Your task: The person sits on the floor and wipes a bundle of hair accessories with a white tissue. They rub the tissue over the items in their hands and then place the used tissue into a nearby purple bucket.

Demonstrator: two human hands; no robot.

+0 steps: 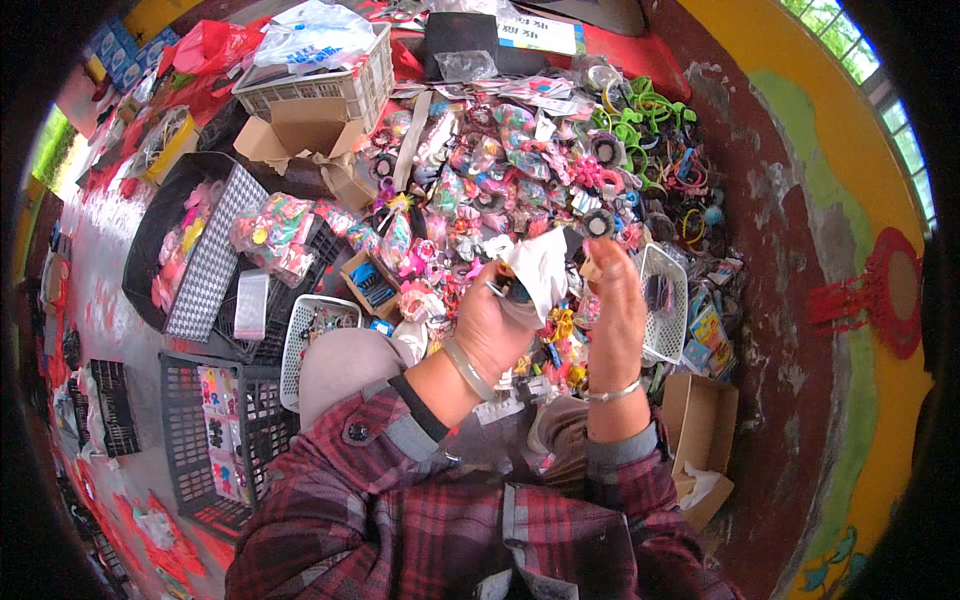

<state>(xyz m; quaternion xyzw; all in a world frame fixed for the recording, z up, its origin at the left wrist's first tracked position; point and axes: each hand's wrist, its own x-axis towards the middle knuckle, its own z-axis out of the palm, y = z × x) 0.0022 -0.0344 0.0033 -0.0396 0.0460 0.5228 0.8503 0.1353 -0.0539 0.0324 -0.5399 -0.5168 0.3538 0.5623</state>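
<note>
Head view is showing the left hand [488, 328] near the middle of the frame, clasping a small bundle: a crumpled white sheet [545, 270], paper or thin cloth, is rising above a dark piece [511, 289], and what looks like clear plastic film [523, 314] is covering the lower end. The right hand [618, 315] is hovering upright just to its right, fingers extended and close together; whether it is pinching anything, I cannot tell. A dark hair tie [598, 223] is showing at its fingertips, possibly lying on the pile of hair accessories [520, 150] behind.

Judging by appearance, the bundle is likely weighing little and yielding softly; the sheet could be creasing or tearing easily, and the film could be slipping under bare skin. The covered lower end is offering the surest hold, with thumb and fingers wrapping it lightly and the sheet staying free.

Green headbands [650, 120] are heaping up at upper right, a white perforated basket [676, 335] is sitting right of centre, and an open cardboard box [712, 415] is standing at lower right.
</note>
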